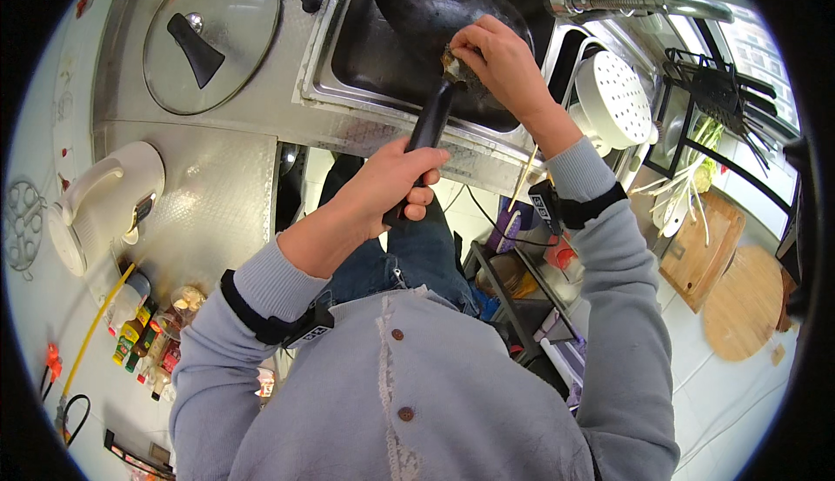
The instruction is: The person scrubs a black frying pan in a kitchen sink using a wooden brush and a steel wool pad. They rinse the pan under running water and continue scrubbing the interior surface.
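Note:
A dark wok [437,8] lies tilted in the black-bottomed metal sink [319,70], its black handle [432,116] pointing towards me. My left hand [398,184] is closed around the lower part of that handle, over the counter's front edge. Up at the joint of handle and wok, my right hand [499,60] pinches a dark, wiry scouring pad [479,83] against the metal bracket. The fingers hide part of the pad and the joint.
A glass lid [241,31] rests left of the sink. The metal faucet [639,3] reaches in at the right, above a white perforated colander [613,99]. A white electric kettle [124,194] stands left; wooden cutting boards [743,305] and a knife rack [717,89] are at right.

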Available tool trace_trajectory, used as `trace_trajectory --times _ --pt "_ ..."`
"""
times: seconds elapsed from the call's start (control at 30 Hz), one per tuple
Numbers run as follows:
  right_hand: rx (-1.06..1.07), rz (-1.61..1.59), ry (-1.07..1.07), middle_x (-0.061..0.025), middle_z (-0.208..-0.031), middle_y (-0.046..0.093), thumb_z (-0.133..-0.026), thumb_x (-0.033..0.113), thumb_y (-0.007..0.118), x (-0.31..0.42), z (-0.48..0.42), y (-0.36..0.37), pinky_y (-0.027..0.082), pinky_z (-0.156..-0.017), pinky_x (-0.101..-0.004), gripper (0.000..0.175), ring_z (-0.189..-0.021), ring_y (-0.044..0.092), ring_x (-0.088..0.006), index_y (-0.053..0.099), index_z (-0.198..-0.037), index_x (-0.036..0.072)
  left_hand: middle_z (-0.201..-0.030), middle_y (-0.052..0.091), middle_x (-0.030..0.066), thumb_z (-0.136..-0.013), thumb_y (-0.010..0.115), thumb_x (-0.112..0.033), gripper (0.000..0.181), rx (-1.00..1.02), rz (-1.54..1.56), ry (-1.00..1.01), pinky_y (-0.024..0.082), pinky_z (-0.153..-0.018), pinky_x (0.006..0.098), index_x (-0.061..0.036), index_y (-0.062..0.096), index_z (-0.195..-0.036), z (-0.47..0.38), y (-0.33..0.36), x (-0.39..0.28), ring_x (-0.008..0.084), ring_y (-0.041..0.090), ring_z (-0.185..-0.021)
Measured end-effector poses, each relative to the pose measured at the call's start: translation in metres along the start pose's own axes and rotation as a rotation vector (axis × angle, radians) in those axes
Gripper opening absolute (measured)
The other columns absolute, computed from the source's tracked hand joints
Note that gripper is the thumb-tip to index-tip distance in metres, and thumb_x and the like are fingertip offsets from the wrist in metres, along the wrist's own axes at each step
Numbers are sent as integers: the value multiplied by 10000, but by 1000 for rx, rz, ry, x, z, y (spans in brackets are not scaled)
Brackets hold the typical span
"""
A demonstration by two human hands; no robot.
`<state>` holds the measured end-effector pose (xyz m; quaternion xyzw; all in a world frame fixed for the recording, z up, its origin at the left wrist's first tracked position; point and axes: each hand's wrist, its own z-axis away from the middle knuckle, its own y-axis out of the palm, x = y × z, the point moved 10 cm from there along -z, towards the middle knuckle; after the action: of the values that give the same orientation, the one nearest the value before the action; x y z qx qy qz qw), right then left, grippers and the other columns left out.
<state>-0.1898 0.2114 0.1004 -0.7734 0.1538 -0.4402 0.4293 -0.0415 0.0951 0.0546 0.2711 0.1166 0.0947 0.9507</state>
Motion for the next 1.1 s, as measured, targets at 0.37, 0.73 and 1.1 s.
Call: trace_trajectory --times 0.37,0.73,1.1 --pt "0 -10 3 -97 -866 582 -843 66 688 -3 -3 2 503 -693 -338 82 -775 615 -288 661 -914 33 -743 483 -14 -951 616 -160 190 8 -9 -2 313 -350 169 -106 434 -972 1 11 0 12 384 -469" --pt "36 3 -24 -105 -877 580 -841 74 688 -6 -10 1 498 -721 -371 103 -813 602 -308 668 -935 37 -739 484 -17 -940 627 -161 206 -7 -46 14 301 -354 178 -105 429 -955 -1 13 -1 16 385 -468" --pt "-75 -29 253 -100 -853 585 -841 48 693 -37 40 -12 503 -693 -344 84 -775 618 -285 659 -916 32 -717 464 -29 -941 623 -155 197 -12 -56 -3 291 -353 180 -108 431 -942 1 14 -4 5 360 -460"
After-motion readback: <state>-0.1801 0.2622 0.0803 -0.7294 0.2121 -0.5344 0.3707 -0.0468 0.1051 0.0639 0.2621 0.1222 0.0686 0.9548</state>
